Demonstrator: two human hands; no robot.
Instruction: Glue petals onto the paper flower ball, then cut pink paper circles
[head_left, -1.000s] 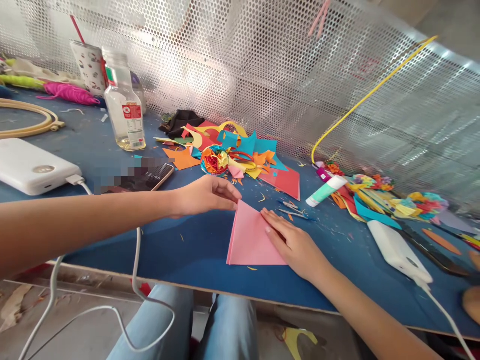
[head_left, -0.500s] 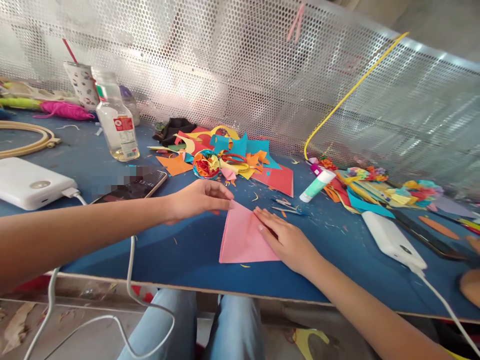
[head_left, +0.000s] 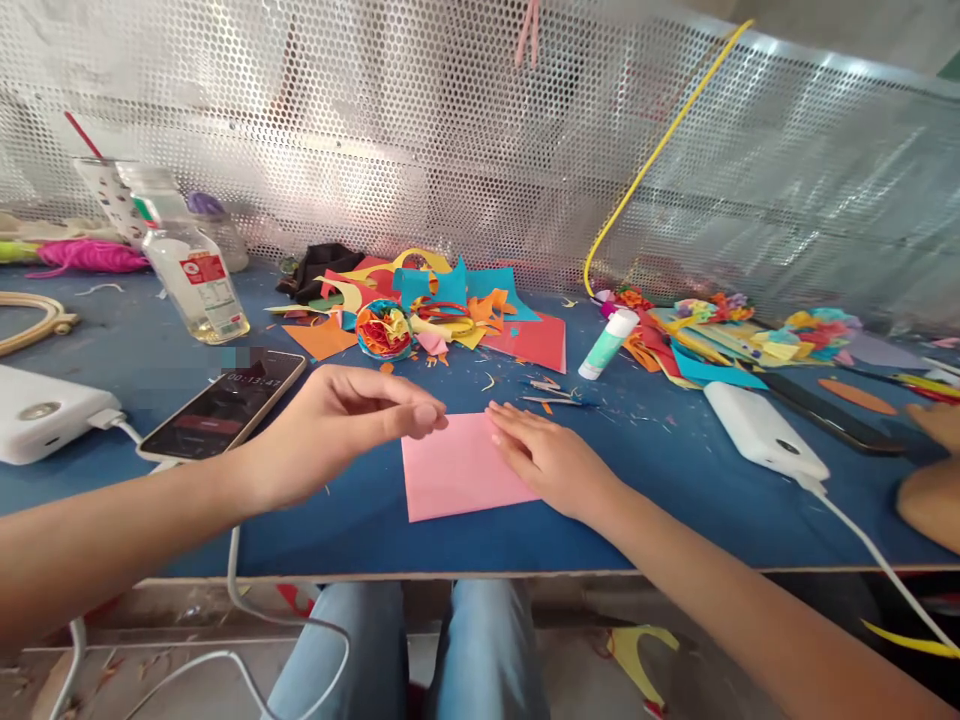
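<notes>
A folded sheet of pink paper (head_left: 457, 470) lies flat on the blue table near its front edge. My right hand (head_left: 555, 455) rests on the paper's right part with its fingers stretched out flat. Over the upper left corner is my left hand (head_left: 352, 425), thumb and fingertips brought together in a pinch. That corner is hidden behind the thumb, so whether any paper is between the fingertips cannot be seen. Just beyond the paper lie blue-handled scissors (head_left: 555, 400), and a glue stick (head_left: 609, 343) stands farther right.
Behind are coloured paper scraps (head_left: 442, 290) and a layered paper flower (head_left: 384, 330). At left stand a glass bottle (head_left: 199, 275), a phone (head_left: 225, 405) and a white power bank (head_left: 52, 415) with its cable. Another power bank (head_left: 765, 435) and another person's hand (head_left: 934, 425) are at right.
My left hand has risen and come back toward me from the paper's corner. The pink paper now lies flatter and shows wider. My right hand stays on it. The view has shifted slightly.
</notes>
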